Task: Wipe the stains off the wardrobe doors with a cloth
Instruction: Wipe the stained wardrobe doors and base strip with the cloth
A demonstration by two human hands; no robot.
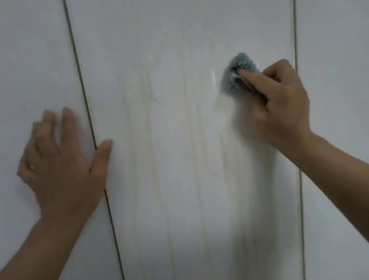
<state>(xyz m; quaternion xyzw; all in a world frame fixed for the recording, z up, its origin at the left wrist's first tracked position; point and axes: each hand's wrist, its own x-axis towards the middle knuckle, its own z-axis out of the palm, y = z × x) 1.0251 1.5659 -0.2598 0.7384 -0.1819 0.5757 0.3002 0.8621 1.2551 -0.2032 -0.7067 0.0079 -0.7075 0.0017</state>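
White wardrobe doors fill the view. The middle door carries pale yellowish vertical streak stains running down its centre. My right hand grips a bunched blue-grey cloth and presses it against the right part of the middle door, index finger stretched over the cloth. My left hand lies flat on the left door, fingers spread, its thumb reaching across the gap onto the middle door.
A dark vertical gap separates the left and middle doors. Another gap runs between the middle door and the right door. No handles are in view.
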